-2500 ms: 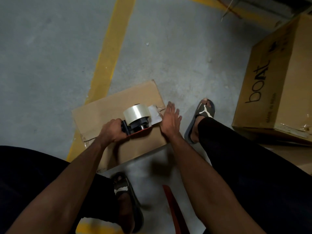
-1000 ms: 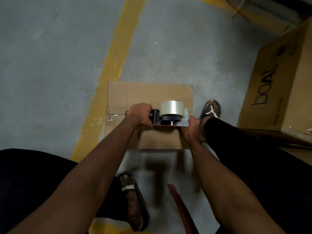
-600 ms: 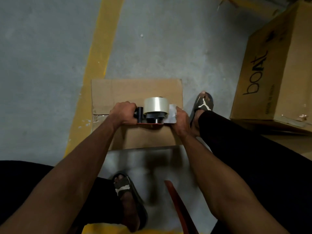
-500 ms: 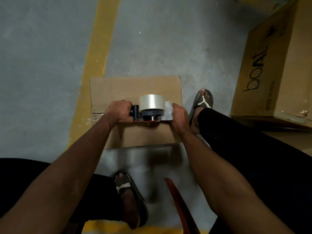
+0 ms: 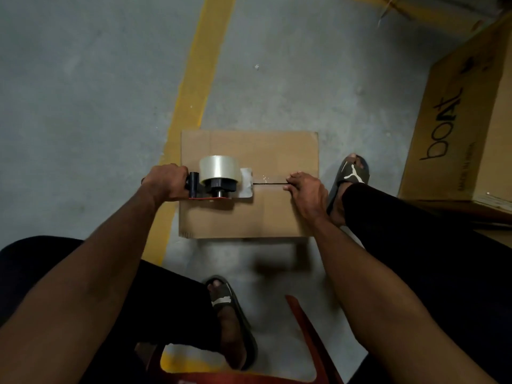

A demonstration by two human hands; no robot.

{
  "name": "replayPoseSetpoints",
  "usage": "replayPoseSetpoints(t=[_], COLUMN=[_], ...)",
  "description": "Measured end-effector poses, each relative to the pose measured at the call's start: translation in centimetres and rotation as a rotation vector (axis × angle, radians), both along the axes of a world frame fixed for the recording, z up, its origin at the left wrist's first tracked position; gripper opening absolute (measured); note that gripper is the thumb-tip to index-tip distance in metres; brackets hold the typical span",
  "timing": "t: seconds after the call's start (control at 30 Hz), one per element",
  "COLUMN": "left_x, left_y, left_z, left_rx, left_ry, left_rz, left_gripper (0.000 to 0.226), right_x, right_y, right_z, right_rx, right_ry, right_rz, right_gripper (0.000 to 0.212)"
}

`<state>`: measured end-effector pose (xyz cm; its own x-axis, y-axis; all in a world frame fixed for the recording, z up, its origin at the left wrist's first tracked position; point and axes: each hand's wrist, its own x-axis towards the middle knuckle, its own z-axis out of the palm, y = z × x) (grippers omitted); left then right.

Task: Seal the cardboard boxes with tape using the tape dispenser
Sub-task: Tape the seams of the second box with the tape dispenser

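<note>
Head view looks down on a small cardboard box (image 5: 249, 187) lying on the concrete floor (image 5: 83, 92) at the centre of the frame, its two top flaps meeting in a dark seam (image 5: 270, 184). At the box's left edge sits the tape dispenser (image 5: 220, 178), its clear roll uppermost; the left hand (image 5: 166, 182) grips its handle with the fingers curled tight round it. At the right end of the seam the right hand (image 5: 306, 192) presses down on the flaps, fingers bent, holding nothing as far as I can tell. A faint sheen beside the dispenser suggests tape over the seam, though that is hard to confirm. The strip seems nearly run; cutting and smoothing it remain. A larger printed box (image 5: 460, 120) stands at the right edge.
</note>
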<state>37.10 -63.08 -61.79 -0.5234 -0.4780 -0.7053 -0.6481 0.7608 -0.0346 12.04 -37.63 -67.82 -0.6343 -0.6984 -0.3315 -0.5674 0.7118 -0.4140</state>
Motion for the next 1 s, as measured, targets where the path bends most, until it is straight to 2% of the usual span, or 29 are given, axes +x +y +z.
replayPoseSetpoints(t=[0.1,0.17,0.23,0.27,0.37,0.5,0.6,0.73,0.87,1.0], left_x=[0.4,0.4,0.5,0.6,0.9,1.1,1.3,1.5,1.8,4.5], left_y=[0.0,0.0,-0.1,-0.1,-0.2,-0.6,-0.8,-0.9,-1.0,-3.2], left_z=[0.1,0.0,-0.1,-0.1,-0.4,-1.0,-1.5,-2.0,-1.1,0.2], left_rx=[0.009,0.017,0.022,0.028,0.059,0.081,0.099,0.104,0.073,0.007], left_ry=[-0.006,-0.003,0.002,0.003,0.008,0.013,0.004,0.012,0.018,-0.053], left_rz=[-0.002,0.013,0.036,0.051,0.087,0.103,0.106,0.114,0.046,0.073], left_gripper=[0.051,0.051,0.050,0.050,0.052,0.053,0.056,0.057,0.050,0.050], right_x=[2.0,4.0,6.2,7.0,8.1,8.0,8.0,7.8,8.0,7.9], right_y=[-1.6,-3.6,-5.4,-6.0,-7.2,-7.6,-8.6,-8.5,-7.6,-7.6], right_z=[1.6,2.7,2.9,2.2,0.3,-1.6,-1.2,-1.2,-1.2,-1.3], right_rx=[0.183,0.168,0.107,0.042,-0.041,0.054,0.066,0.079,0.004,-0.072], right_ry=[0.171,0.192,0.147,0.121,0.016,0.025,0.018,-0.007,-0.050,-0.113], right_rz=[0.186,0.276,0.330,0.352,0.206,0.096,0.020,0.043,0.013,0.010], right_gripper=[0.016,0.014,0.004,0.009,0.014,0.025,0.023,0.026,0.023,0.020])
